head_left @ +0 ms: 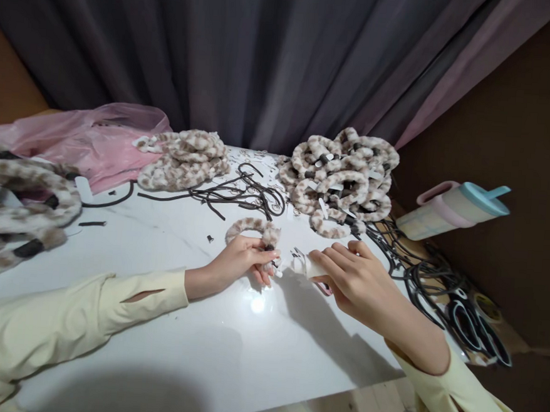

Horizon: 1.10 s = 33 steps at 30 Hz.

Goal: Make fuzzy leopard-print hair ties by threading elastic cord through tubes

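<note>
My left hand (241, 261) is closed on one end of a furry leopard-print headband (253, 227) that arches up off the white table (163, 324). My right hand (351, 275) is closed around a small white object (305, 266), held close to the headband's end. Small white tags lie between the two hands. Both arms wear cream sleeves.
A heap of finished furry headbands (342, 176) sits at the back right, another pile (184, 159) at the back middle, more at the left edge (15, 207). Bare dark headbands (242, 194) lie loose. A pink plastic bag (86, 139), a lidded cup (454, 209) and black scissors (476, 323) stand around.
</note>
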### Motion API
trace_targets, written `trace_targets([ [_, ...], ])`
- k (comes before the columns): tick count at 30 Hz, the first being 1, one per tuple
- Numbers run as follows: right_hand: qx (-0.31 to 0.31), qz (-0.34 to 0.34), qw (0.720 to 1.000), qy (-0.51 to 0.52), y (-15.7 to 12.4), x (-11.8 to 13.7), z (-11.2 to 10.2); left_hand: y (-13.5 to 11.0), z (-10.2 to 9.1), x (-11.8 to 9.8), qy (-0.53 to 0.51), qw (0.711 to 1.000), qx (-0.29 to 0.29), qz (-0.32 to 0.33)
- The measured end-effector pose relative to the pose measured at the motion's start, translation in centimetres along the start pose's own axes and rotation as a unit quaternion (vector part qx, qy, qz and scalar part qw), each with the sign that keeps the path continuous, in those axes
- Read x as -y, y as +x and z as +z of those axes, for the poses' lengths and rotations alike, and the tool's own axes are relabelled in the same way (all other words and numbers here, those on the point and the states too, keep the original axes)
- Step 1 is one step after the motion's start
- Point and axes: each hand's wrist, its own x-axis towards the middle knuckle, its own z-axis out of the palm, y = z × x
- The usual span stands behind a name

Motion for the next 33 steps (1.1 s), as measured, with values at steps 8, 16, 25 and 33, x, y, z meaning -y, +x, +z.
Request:
trace_targets([
  [8,0.002,-0.002,1.000,-0.002,0.17,0.04,-0.25,0.04,-0.04,0.12,-0.002,1.000,-0.004,0.000],
  [16,0.007,0.003,1.000,0.006,-0.05,0.08,-0.11,-0.03,-0.01,0.04,-0.012,1.000,-0.003,-0.006],
  [25,-0.004,0.001,1.000,-0.001,0.18,0.20,-0.25,0.13,-0.06,0.14,-0.020,1.000,-0.007,-0.006],
  [33,0.001,0.000,1.000,-0.012,0.19,0.21,-0.23,0.07,0.01,0.05,0.000,1.000,-0.014,-0.007],
])
